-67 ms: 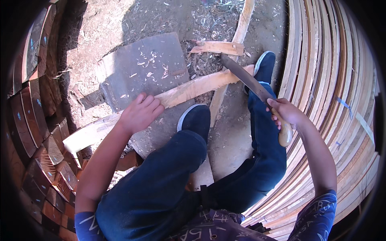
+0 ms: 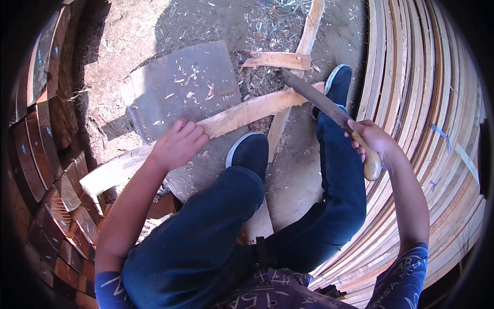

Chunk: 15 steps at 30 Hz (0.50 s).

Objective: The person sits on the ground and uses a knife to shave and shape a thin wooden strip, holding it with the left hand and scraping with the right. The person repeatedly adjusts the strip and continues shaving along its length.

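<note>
A long, pale wooden strip (image 2: 247,114) lies slantwise in front of me, rising from lower left to upper right. My left hand (image 2: 180,144) is closed over its middle, fingers curled round the far edge. In my right hand (image 2: 371,140) is a machete with a dark blade (image 2: 316,98) and a light wooden handle (image 2: 372,167). The blade points up and to the left, passing over the strip's right end. Beside that end is my right shoe (image 2: 338,85); my left shoe (image 2: 248,154) stands just below the strip.
A short wood offcut (image 2: 278,61) lies across another long strip (image 2: 311,26) farther away. A flat grey board (image 2: 188,82) with shavings rests on the ground. Stacked planks (image 2: 406,67) curve along the right; dark wood blocks (image 2: 38,149) are piled at left.
My right hand has shifted slightly up and to the right, and the machete's handle has swung with it. The left hand and the strip have hardly moved.
</note>
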Tool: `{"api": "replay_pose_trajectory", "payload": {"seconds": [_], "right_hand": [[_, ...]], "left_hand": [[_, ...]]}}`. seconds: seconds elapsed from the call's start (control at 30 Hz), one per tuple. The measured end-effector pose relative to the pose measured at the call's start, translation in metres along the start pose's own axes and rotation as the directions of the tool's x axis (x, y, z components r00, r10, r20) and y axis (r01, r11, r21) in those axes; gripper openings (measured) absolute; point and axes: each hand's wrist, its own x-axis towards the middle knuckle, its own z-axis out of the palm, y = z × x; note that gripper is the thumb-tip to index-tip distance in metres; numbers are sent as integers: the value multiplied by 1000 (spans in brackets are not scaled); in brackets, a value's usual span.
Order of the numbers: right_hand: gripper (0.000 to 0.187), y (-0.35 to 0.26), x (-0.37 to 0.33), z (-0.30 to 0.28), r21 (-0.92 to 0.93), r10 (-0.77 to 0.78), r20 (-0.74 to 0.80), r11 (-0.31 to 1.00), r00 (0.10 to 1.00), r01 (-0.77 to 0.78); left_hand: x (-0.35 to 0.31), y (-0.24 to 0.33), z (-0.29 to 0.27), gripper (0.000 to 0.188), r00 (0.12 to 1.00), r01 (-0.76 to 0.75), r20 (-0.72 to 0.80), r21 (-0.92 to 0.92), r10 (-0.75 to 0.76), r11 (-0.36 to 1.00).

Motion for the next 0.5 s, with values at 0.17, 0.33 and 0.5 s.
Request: {"api": "replay_pose_trajectory", "payload": {"seconds": [0.17, 0.33, 0.5], "right_hand": [[38, -13, 12, -16, 298, -211, -181, 919, 961, 258], [38, -1, 4, 7, -43, 54, 51, 998, 997, -52], [38, -6, 8, -18, 191, -154, -117, 966, 981, 174]], "left_hand": [[1, -2, -1, 14, 1000, 0, 12, 3, 0, 1000], [5, -5, -1, 15, 1000, 4, 25, 36, -5, 999], [1, -1, 2, 16, 999, 18, 39, 35, -20, 999]]}}
